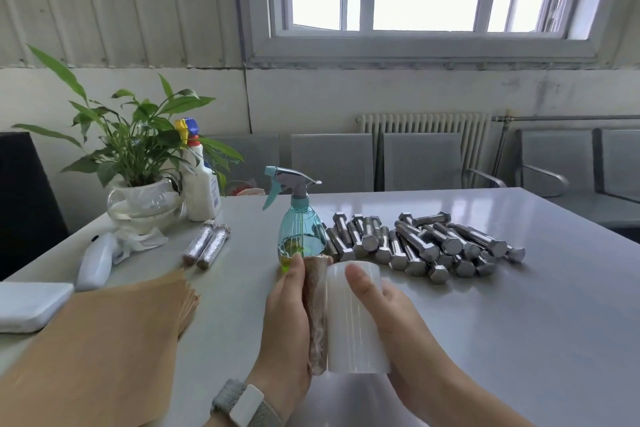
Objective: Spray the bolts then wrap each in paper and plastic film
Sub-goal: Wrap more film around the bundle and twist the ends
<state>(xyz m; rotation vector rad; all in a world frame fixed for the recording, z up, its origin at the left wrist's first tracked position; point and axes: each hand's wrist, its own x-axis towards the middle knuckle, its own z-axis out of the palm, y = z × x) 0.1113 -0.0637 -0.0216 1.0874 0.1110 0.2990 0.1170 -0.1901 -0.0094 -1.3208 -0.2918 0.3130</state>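
Note:
My left hand [287, 319] grips a paper-wrapped bolt [316, 308], held lengthwise in front of me. Pressed against the bolt's right side is a white roll of plastic film [353, 322], which my right hand [381, 308] holds with the thumb on top. A teal spray bottle [300, 225] with yellowish liquid stands just beyond my hands. Several bare steel bolts [426, 246] lie in a heap to its right. Two wrapped bolts [207, 243] lie side by side further left. A stack of brown paper sheets [104, 340] covers the near left of the table.
A potted plant [138, 184] and a white spray bottle [199, 180] stand at the far left of the grey table [485, 322]. A white handheld device [97, 260] and a white box [27, 305] lie at the left edge. Grey chairs line the far side.

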